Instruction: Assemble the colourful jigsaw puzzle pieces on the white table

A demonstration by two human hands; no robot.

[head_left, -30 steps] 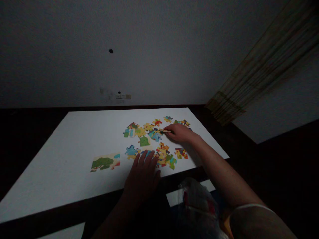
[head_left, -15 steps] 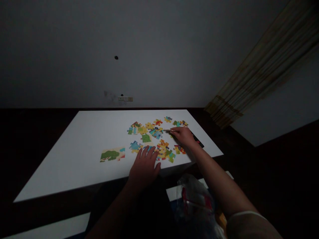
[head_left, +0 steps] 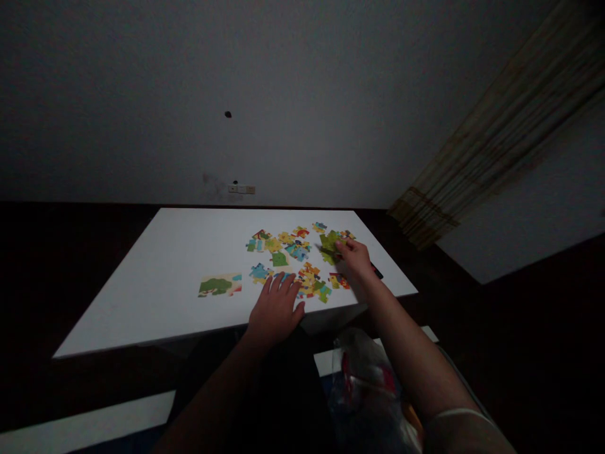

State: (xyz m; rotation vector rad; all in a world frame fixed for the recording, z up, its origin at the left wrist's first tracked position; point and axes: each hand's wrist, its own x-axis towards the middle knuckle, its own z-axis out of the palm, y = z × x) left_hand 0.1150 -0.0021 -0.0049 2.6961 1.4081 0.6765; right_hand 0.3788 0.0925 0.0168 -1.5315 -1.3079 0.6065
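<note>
My right hand [head_left: 355, 257] pinches a green jigsaw puzzle piece [head_left: 329, 246] by its right side, tilted up over the white table [head_left: 142, 265]. My left hand [head_left: 275, 308] lies with fingers spread at the table's near edge, its fingertips over a blue puzzle piece [head_left: 285, 277]. Loose puzzle pieces [head_left: 297, 250] lie scattered beyond both hands. Just right of my left hand is a cluster of yellow, orange and green pieces [head_left: 312, 282]. Left of that hand lies a flat section with a green tree picture [head_left: 220, 285].
A dark flat object [head_left: 377, 270] with a red mark lies partly hidden behind my right wrist. Below the table's near edge, a clear plastic bag [head_left: 362, 372] with red contents sits under my right forearm. A curtain [head_left: 439, 189] hangs at the right.
My right hand has turned the green puzzle piece from edge-on so that its face shows. My left hand stays in about the same place. The view has shifted slightly.
</note>
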